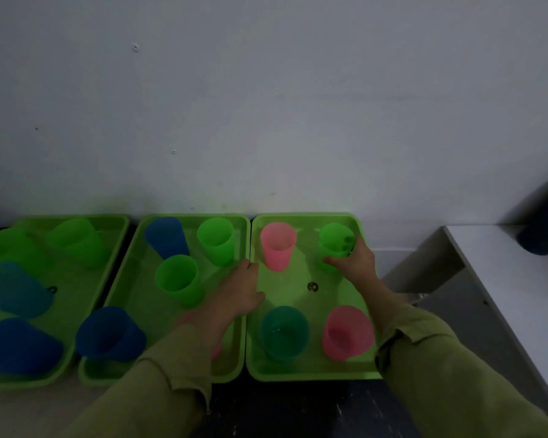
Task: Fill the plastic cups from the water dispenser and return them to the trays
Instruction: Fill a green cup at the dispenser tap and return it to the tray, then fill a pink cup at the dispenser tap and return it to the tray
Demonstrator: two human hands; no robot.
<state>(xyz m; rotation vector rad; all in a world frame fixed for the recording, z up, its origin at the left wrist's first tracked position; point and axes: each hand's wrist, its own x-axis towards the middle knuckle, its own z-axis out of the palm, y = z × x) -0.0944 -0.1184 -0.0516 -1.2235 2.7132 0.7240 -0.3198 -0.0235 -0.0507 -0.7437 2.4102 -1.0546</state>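
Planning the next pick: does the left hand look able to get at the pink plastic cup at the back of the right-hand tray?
Probably yes. The left hand lies open and empty beside that pink plastic cup, nothing between them; the right hand grips the green plastic cup further right.

My sleeves (440,374) are olive. The right tray (310,373) is lime green, with two pink cups (277,248), a green cup (332,237) and a teal cup (283,333).
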